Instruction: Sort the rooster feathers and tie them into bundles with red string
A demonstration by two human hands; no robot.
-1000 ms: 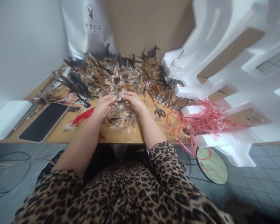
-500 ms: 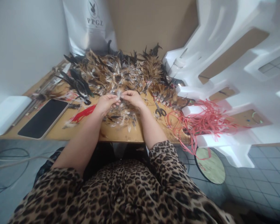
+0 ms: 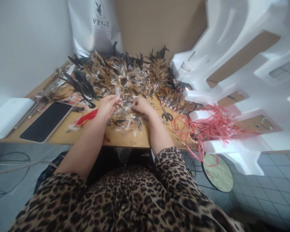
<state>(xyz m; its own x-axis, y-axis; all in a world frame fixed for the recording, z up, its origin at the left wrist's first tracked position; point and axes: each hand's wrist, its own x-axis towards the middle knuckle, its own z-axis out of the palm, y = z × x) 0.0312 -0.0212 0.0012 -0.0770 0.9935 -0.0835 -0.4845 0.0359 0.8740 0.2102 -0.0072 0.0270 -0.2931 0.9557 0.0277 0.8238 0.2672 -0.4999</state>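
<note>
Far left, on the near part of the table: white, smooth, round-cornered box-like object (image 3: 11, 117). Just right of it, a flat phone with a black screen and pale edge (image 3: 46, 121), lying aslant, screen up. Beyond these, a loose row of thin greyish rods (image 3: 44, 96) runs toward the far side. Right of the rods, a bundle of long glossy black feathers (image 3: 81, 84); nearer, a hank of bright red strands (image 3: 87, 117), partly behind the left forearm. Far side, upright: silvery-white bag with black rabbit mark and "PPGZ" lettering (image 3: 96, 35).

Left hand (image 3: 108, 107): thumb and fingers pinched on a small, pale, wispy feather (image 3: 118, 92), raised over the near edge of a broad heap of brown, black and white feathers (image 3: 132, 72). Loose pale and dark feathers (image 3: 127, 120) lie scattered below, on the yellowish-brown tabletop (image 3: 140, 140).

Right hand (image 3: 141, 105): apart from the left, over the scatter, fingers curled in together; cannot tell whether anything is between them.

Right of it, black-handled scissors (image 3: 167, 116), handles toward the near side. Then a tangle of pinkish-red ribbon (image 3: 212, 125), some trailing over the near edge, against large white moulded foam pieces (image 3: 234, 74). Below table level: round pale-green disc with dark rim (image 3: 218, 174).
</note>
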